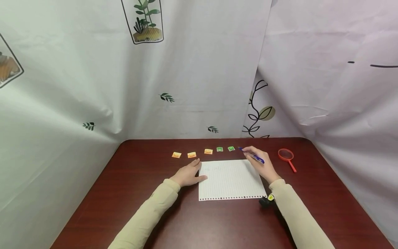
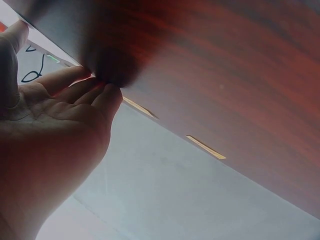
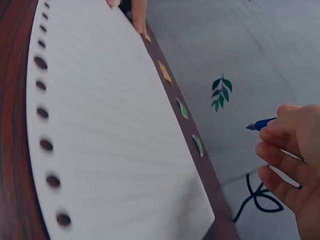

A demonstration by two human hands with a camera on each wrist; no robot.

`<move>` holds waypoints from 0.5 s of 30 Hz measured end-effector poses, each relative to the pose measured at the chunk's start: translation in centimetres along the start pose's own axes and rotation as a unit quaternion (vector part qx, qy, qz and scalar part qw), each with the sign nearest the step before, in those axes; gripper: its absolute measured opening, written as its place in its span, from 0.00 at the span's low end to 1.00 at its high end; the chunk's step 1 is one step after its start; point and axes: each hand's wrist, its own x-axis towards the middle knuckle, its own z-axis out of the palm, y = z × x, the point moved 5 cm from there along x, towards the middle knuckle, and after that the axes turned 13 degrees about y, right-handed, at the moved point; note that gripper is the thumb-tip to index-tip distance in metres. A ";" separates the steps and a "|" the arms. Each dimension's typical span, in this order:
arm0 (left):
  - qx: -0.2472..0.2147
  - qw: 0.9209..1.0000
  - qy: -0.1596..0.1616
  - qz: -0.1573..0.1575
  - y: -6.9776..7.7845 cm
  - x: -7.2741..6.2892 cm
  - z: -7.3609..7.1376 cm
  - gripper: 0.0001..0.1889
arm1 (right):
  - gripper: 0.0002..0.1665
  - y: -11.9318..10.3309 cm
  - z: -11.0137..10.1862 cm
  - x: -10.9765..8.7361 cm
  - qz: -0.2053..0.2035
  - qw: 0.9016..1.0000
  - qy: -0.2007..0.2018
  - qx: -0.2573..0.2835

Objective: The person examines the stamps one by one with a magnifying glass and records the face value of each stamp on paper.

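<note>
A lined sheet of paper (image 1: 230, 183), punched with holes along its near edge, lies on the dark red table. Faint writing shows at its upper left. My left hand (image 1: 187, 174) rests at the sheet's left edge, its fingers extended and the thumb over the paper. In the left wrist view, the fingertips of that hand (image 2: 65, 115) meet the tabletop. Above the sheet's far right corner, my right hand (image 1: 259, 162) pinches a blue pen (image 1: 256, 158). The pen's tip (image 3: 251, 127) points left, away from the palm in the right wrist view.
Beyond the sheet, three orange stamps (image 1: 191, 155) and two green stamps (image 1: 219, 149) form a row. A red magnifying glass (image 1: 290, 163) lies to the right of my right hand. A black device (image 1: 265, 201) sits by the right sleeve. White printed cloth (image 1: 199, 76) hangs behind the table (image 1: 140, 207).
</note>
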 end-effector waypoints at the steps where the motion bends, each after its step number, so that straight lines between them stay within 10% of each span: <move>1: 0.000 1.000 0.000 0.000 0.0 0.0 0.0 0.43 | 0.10 0.1 -0.3 0.0 -0.007 1.000 -0.003 -0.012; 15: 0.003 1.000 -0.001 0.004 0.1 0.0 -0.1 0.43 | 0.13 2.3 -3.8 -1.0 -0.115 0.988 -0.023 -0.099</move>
